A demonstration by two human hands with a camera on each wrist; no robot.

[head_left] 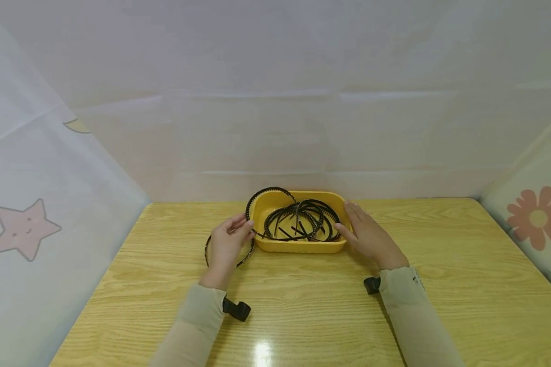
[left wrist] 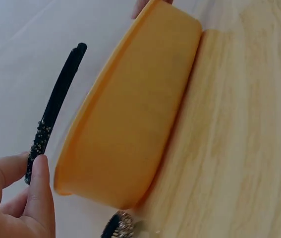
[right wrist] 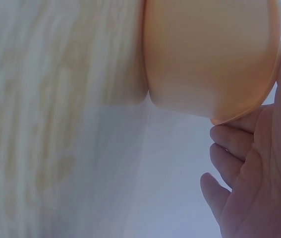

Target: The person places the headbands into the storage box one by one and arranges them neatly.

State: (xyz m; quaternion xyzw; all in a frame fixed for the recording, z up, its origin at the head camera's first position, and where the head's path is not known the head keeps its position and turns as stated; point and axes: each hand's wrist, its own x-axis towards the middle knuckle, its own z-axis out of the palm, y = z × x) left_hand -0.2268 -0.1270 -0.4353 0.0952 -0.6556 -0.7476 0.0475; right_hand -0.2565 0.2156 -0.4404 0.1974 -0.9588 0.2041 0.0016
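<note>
My left hand pinches a thin black headband between thumb and fingers at a stretch dotted with sparkly beads. The toothed loop of this headband is raised over the left end of a yellow plastic basket. Inside the basket lie several more black headbands, tangled together. Another beaded headband is on the table left of the basket, partly hidden by my left hand. At the basket's right end my right hand rests against the rim, fingers extended along the outside and thumb over the front corner.
The basket stands near the far edge of a wood-grain table. Behind it hangs a pale cloth backdrop, with printed side panels at left and right. A black wrist camera juts out from the left sleeve.
</note>
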